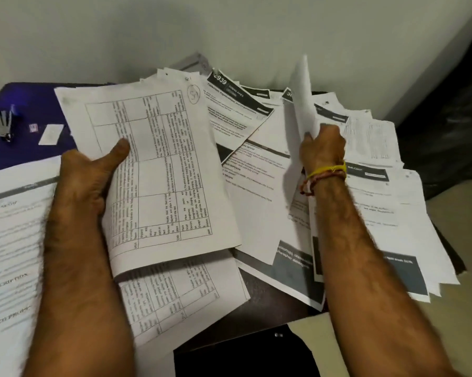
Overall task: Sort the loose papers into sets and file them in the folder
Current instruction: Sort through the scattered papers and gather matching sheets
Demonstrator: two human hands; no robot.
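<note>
My left hand (90,180) grips a set of printed table sheets (158,170), thumb on top, held above the desk. My right hand (323,148) pinches a single white sheet (301,102) and lifts it upright from the loose pile of papers (365,213) spread over the right of the desk. More table sheets (185,300) lie under the held set. A blue folder (30,104) lies at the back left, partly covered by papers.
A stapler (2,123) and a small white card (51,134) rest on the blue folder. Another stack of printed pages (8,240) lies at the left edge. A white wall stands close behind the desk, and a black bag (452,131) sits at the right.
</note>
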